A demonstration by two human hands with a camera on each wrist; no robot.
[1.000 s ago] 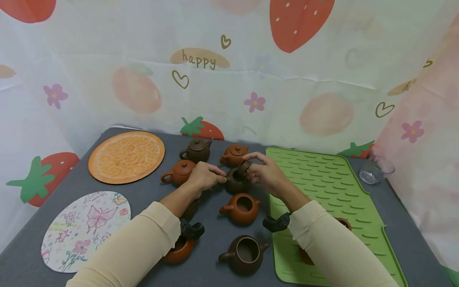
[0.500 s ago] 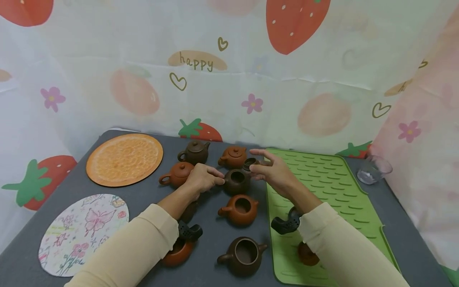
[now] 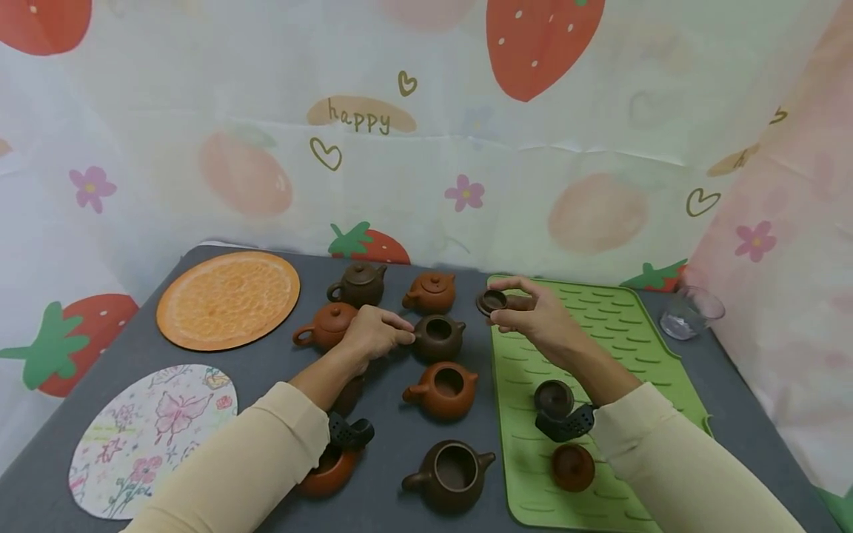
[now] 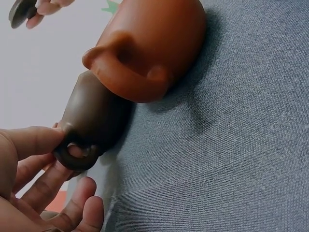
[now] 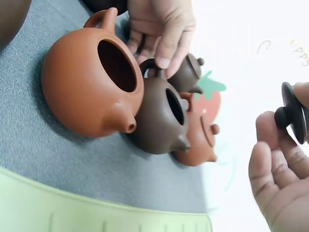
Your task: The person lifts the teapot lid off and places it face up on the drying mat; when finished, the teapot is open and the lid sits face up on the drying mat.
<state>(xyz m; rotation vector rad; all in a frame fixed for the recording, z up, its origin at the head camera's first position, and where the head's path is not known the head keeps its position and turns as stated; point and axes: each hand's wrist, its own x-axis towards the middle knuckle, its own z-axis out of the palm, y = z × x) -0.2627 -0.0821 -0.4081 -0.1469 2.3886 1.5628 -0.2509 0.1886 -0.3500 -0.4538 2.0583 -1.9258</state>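
My left hand [image 3: 376, 331] pinches the handle of a lidless dark brown teapot [image 3: 437, 349] that sits on the table. In the left wrist view, the thumb and fingers meet at the small loop handle [image 4: 77, 162]. Right of the teapot, my right hand [image 3: 536, 314] holds a dark teapot lid [image 3: 493, 301] in the air, near the far left corner of the green mat [image 3: 600, 296]. The right wrist view shows this lid [image 5: 293, 113] turned on edge, its knob between the fingers. An open orange-brown teapot [image 3: 445, 392] stands just nearer than the dark one.
Lidded teapots, one dark [image 3: 360, 285] and two orange-brown, stand behind and left. Another open dark teapot [image 3: 453, 477] is in front. On the mat lie a dark lid [image 3: 554, 396] and an orange-brown lid [image 3: 573, 468]. A clear glass cup [image 3: 689, 314] stands at right; two round mats at left.
My right hand has lifted the dark lid off the teapot and carried it right, to the edge of the green mat. My left hand has stayed on the handle.
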